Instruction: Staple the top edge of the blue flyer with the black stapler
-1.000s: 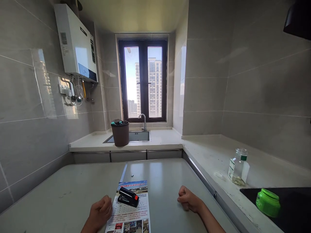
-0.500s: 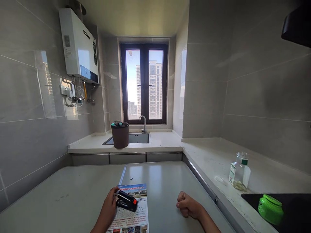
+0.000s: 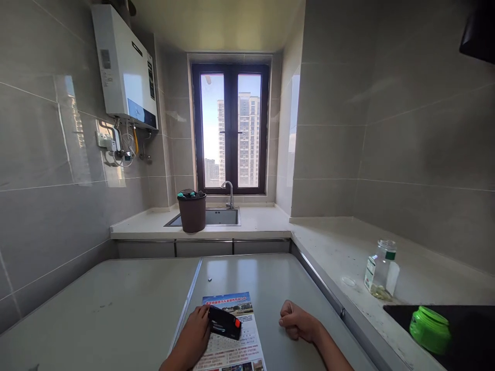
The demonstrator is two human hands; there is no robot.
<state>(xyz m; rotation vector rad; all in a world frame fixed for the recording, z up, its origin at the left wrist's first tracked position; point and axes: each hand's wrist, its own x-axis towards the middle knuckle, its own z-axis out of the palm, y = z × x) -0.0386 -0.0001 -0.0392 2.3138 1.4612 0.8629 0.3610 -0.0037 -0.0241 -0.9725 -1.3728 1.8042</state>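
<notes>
My left hand (image 3: 194, 334) grips the rear end of a black stapler (image 3: 225, 323) with a red part at its front end. Beneath the stapler lies a printed leaflet (image 3: 232, 355) with a blue top, red heading and small photos. Part of the leaflet is covered by the stapler and my hand. My right hand (image 3: 296, 320) is closed in a fist above the table, to the right of the leaflet. Nothing shows between its fingers. Beyond the leaflet, a tiny grey piece (image 3: 209, 280) lies on the grey table (image 3: 135, 304).
A clear jar (image 3: 382, 273), a clear round lid (image 3: 348, 281) and a green jar (image 3: 430, 330) stand along the right counter (image 3: 328, 237). At the back, a brown bucket (image 3: 192, 214) sits at the sink's (image 3: 222, 218) left edge. A seam crosses the table.
My left hand has moved right with the stapler, and the leaflet has shifted right and turned slightly. My right hand has hardly moved. The view has tilted a little.
</notes>
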